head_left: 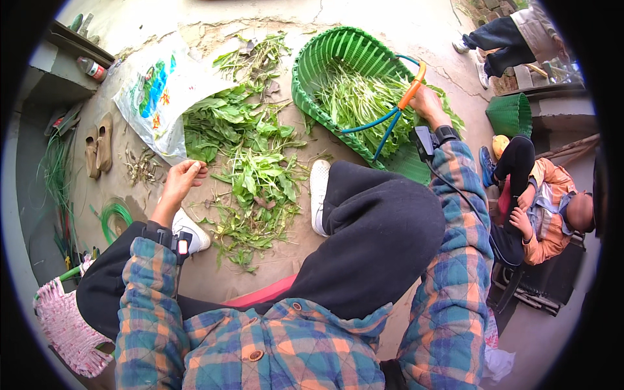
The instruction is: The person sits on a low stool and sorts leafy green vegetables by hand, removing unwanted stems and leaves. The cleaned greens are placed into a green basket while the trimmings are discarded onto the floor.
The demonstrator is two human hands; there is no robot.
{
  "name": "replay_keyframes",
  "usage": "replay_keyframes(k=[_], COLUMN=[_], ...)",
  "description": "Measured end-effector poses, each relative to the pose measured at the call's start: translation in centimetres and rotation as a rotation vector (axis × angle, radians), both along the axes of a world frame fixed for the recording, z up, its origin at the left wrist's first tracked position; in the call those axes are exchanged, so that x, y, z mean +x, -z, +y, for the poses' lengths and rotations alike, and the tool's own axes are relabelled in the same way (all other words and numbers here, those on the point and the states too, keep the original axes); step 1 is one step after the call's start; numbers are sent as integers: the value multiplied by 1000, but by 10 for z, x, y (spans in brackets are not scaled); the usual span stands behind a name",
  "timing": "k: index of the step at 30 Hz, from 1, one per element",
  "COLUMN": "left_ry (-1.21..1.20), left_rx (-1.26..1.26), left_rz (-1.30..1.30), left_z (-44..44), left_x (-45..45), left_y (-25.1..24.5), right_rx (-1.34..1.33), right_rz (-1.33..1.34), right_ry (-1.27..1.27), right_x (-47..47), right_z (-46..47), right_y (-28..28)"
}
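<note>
My left hand (181, 184) is held above the ground with loosely curled fingers, and nothing shows in it. Just beyond its fingertips is the lower edge of a printed plastic bag (163, 100). Dark leafy greens (209, 129) spill out from under the bag. My right hand (429, 106) reaches into a green woven plastic basket (312, 100), its fingers partly hidden behind the orange-wrapped handle (412, 87) and among leaves. Pale-stemmed greens (356, 92) fill the basket. Between my feet lies a loose pile of greens (258, 180).
Wilted leaves (248, 229) and trimmings (141, 165) litter the concrete. At left are brown shoes (100, 146), coiled green strapping (113, 219) and a bottle (91, 68). A seated person (546, 200) is at right, near another green basket (509, 114); someone else (512, 41) stands behind.
</note>
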State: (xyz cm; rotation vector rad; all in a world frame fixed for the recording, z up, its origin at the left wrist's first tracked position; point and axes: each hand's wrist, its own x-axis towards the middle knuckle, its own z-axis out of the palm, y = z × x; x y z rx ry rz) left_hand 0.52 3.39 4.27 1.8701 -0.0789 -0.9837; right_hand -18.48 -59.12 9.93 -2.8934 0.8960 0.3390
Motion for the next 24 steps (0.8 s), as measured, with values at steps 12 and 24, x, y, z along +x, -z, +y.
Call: replay_keyframes(k=[12, 24], left_ry=[29, 152], left_rx=[41, 209], left_rz=[19, -98], left_z=[-2, -24], left_x=[-5, -15], left_y=[16, 54], right_rx=[421, 447], right_rz=[-123, -567], right_ry=[105, -410], right_x=[-46, -4], right_z=[-3, 202], right_y=[-46, -268])
